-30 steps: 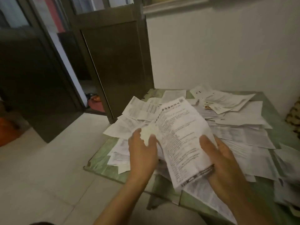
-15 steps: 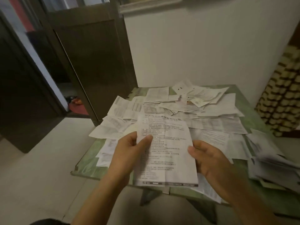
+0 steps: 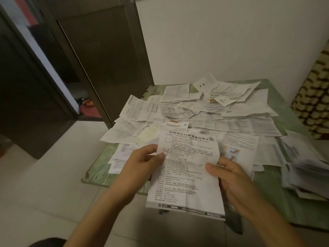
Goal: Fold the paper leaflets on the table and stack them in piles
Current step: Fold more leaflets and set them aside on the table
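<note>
While the left hand [image 3: 142, 163] pinches the upper-left edge of the printed leaflet [image 3: 187, 172] and the right hand [image 3: 229, 177] grips its right edge over the six o'clock rim of the table [image 3: 292, 120], the fold looks unstarted: next, meet edges squarely, crease, then onto the pile [image 3: 306, 175] at three o'clock.

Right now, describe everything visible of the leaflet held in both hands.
The leaflet is a thin white paper sheet, opened out and creased, densely printed in black, with a bold heading on top and a dark band along the bottom. It hangs above the table, at its near edge; the left hand pinches its left edge, the right hand its right.
</note>
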